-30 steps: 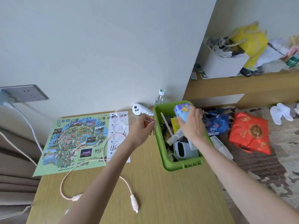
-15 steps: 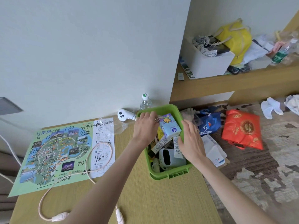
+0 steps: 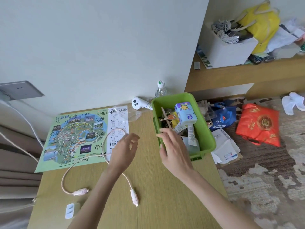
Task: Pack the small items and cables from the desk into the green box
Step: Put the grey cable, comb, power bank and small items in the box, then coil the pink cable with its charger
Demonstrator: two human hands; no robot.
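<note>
The glossy green plastic box (image 3: 207, 129) sits at the right edge of the grained wooden desk (image 3: 156, 195), crammed with tubes (image 3: 191, 136) and a carton (image 3: 185, 113). The right hand (image 3: 173, 151) is at its near-left rim, fingers loosely spread, pinching nothing. The left hand (image 3: 125, 149) — fingers slack, empty — hangs over the looped, braided pink cable (image 3: 134, 195).

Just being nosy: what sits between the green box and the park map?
In the head view, mostly bare desk; the left hand hovers over it, and a clear wrapper lies farther back.

Green box (image 3: 205, 133) on desk (image 3: 156, 187), pink cable (image 3: 134, 196) near left hand (image 3: 125, 149)
</note>
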